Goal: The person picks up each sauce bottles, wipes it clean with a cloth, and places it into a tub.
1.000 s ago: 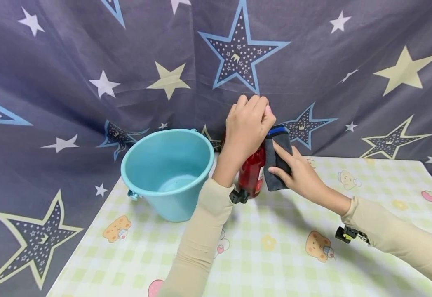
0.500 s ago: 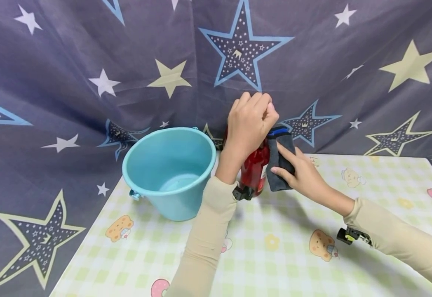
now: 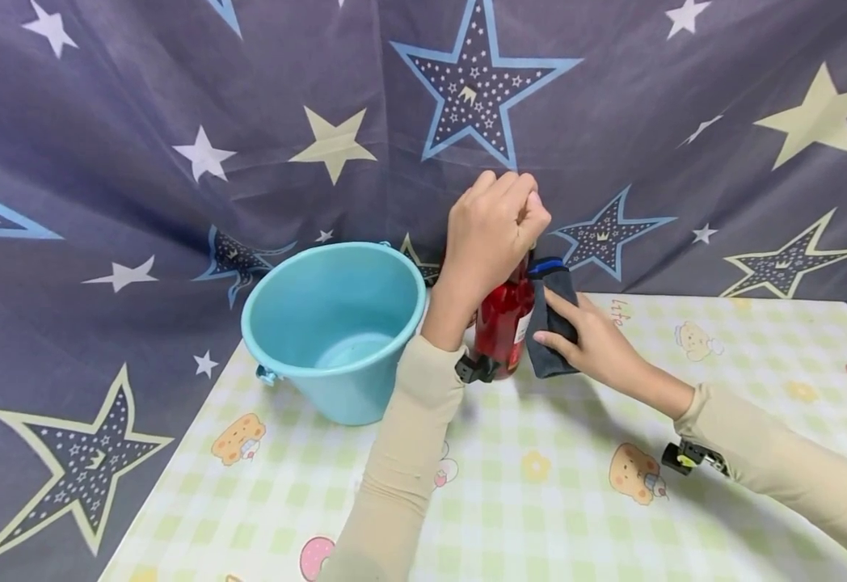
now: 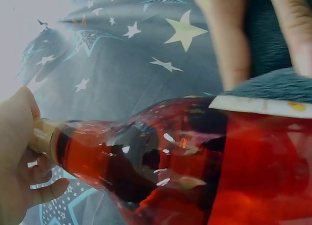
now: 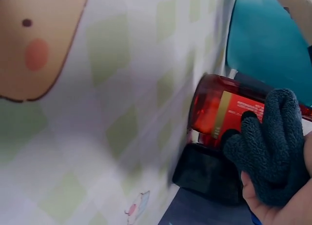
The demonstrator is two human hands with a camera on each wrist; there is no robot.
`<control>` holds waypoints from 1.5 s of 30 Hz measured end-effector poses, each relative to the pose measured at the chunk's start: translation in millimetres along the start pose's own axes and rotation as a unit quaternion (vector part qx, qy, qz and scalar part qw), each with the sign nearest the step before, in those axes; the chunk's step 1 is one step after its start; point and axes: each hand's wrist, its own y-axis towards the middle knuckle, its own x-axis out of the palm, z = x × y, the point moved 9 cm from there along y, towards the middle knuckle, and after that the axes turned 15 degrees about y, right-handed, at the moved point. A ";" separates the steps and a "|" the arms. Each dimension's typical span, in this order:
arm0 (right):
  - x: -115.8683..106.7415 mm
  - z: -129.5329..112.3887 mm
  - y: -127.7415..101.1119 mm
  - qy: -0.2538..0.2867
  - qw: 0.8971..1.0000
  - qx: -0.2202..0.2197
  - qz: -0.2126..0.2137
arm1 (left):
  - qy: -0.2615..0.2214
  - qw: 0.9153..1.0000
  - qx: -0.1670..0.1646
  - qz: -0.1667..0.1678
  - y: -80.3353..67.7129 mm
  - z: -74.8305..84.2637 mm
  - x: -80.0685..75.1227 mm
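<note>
A glass bottle of red liquid (image 3: 502, 327) stands upright on the table, a label on its side. My left hand (image 3: 492, 230) grips it at the neck and cap; the left wrist view shows the fingers curled round the pale cap (image 4: 44, 137). My right hand (image 3: 598, 343) holds a folded dark grey cloth (image 3: 553, 323) against the bottle's right side, thumb and fingers on it. In the right wrist view the fluffy cloth (image 5: 273, 147) lies over part of the red label (image 5: 239, 112).
Left of the bottle stands a light blue bucket (image 3: 336, 388), its inside visible. A dark, box-like thing (image 5: 207, 173) stands beside the bottle, partly behind the cloth. The checked tablecloth (image 3: 540, 517) covers the table, and a starry curtain (image 3: 613, 121) hangs behind.
The cloth in my right hand has slid slightly down along the bottle. My left hand keeps its hold on the bottle's top. The head view has tilted a little downward.
</note>
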 end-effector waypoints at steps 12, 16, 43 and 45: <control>16.2 15.5 -5.0 -0.043 0.997 0.034 -0.053 | 0.004 1.000 0.002 -0.008 -1.1 0.0 1.4; 17.7 14.7 -6.6 -0.063 0.996 0.030 -0.057 | 0.015 1.000 0.003 -0.001 -1.0 1.0 0.5; 35.4 27.5 -14.8 -0.090 0.983 0.075 -0.143 | 0.023 1.000 -0.007 -0.005 -2.5 1.9 -3.0; 31.7 27.3 -15.7 -0.094 0.982 0.082 -0.142 | 0.021 1.000 -0.006 -0.009 -2.9 2.8 -2.6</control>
